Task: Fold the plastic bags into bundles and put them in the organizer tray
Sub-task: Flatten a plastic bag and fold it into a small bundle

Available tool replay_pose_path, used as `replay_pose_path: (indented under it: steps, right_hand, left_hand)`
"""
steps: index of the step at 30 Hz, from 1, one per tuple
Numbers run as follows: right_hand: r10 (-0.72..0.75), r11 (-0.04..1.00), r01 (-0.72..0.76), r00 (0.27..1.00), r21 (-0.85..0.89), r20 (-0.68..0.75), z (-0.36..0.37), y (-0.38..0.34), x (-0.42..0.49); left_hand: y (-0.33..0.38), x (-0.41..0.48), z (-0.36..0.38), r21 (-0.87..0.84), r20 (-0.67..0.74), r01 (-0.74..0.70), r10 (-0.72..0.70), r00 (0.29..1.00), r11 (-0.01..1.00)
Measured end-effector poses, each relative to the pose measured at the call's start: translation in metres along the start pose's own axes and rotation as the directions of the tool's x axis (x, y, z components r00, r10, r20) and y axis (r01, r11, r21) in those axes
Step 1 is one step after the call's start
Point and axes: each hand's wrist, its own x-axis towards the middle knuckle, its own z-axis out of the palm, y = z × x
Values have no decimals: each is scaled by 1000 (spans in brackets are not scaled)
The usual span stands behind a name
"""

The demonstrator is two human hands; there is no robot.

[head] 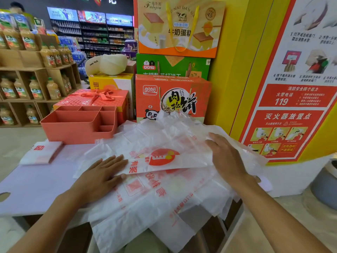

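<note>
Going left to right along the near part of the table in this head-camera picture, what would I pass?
Folded bag bundle → left hand → half-folded plastic bag with the red logo → right hand.

On the bench (36, 189), the pile of plastic bags (164, 194) lies near and right; the organizer tray (78, 125) stands far left, a folded bundle (42, 152) just near-left of it, stacked boxes (173, 101) behind.

What there is, and how many
Two hands, left hand (102, 174) at 7 o'clock, right hand (226, 157) at 4; one organizer tray (73, 133) at 10; one folded bundle (42, 152) at 9; plastic bags (145, 207) at centre, overlapped past counting; three stacked cartons (173, 99) at 12; one ribboned gift box (94, 99) at 11
</note>
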Motion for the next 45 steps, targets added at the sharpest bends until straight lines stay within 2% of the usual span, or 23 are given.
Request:
replay_pose_path:
  steps: [2, 5, 9, 12, 17, 19, 22, 27, 30, 35, 38, 40, 42, 44, 45]
  right_hand:
    - [-49, 998, 49, 998, 28, 27, 8, -16, 3]
    - [-110, 992, 99, 980, 74, 165, 15, -40, 3]
    - [-81, 984, 18, 929, 176, 361, 24, -57, -5]
    - [-106, 945, -28, 916, 326, 388, 27, -61, -11]
    - [-60, 837, -127, 946, 532, 320, 36, -55, -16]
    - [-63, 849, -121, 943, 514, 326, 39, -53, -15]
    - [-147, 878, -13, 944, 479, 294, 44, -50, -15]
    - [-255, 916, 76, 868, 394, 425, 36, -54, -17]
    - [-249, 926, 97, 884, 364, 396, 34, -58, -19]
    - [-198, 941, 70, 907, 330, 372, 18, -67, -19]
    - [-170, 941, 32, 907, 338, 386, 8, -68, -18]
    - [-149, 949, 53, 944, 310, 294, 1, -66, -18]
    - [-194, 942, 165, 978, 292, 73, -3, -61, -16]
    - [-256, 929, 291, 951, 227, -171, -6, -54, -12]
    - [-272, 925, 322, 931, 200, -241, -9, -52, -9]
  left_hand:
    - [0, 0, 0, 4, -12, 0, 0, 1000, 1000]
    - [-1, -1, 1, 6, -14, -1, 1, 1000, 1000]
    - [-1, -1, 2, 18, -15, 4, -3, 1000, 1000]
    - [-2, -1, 2, 12, -21, 5, -5, 1000, 1000]
    - [-4, -2, 4, 5, -33, -1, 2, 999, 1000]
    - [-4, -1, 5, 2, -33, 0, 0, 999, 1000]
    - [-4, -1, 6, -2, -30, 3, -3, 1000, 1000]
    - [-1, -3, 2, -25, -65, 9, -10, 998, 1000]
    - [4, -6, -2, -48, -130, 13, -20, 991, 999]
    - [14, -7, -8, 66, -186, -63, 74, 980, 996]
    - [15, 0, -20, 133, -272, -70, 104, 957, 989]
    - [13, 10, -33, 184, -318, -80, 136, 938, 980]
    - [12, 24, -53, 243, -350, -122, 205, 914, 962]
    - [14, 40, -80, 314, -381, -189, 306, 873, 930]
    - [17, 49, -94, 340, -400, -217, 350, 847, 915]
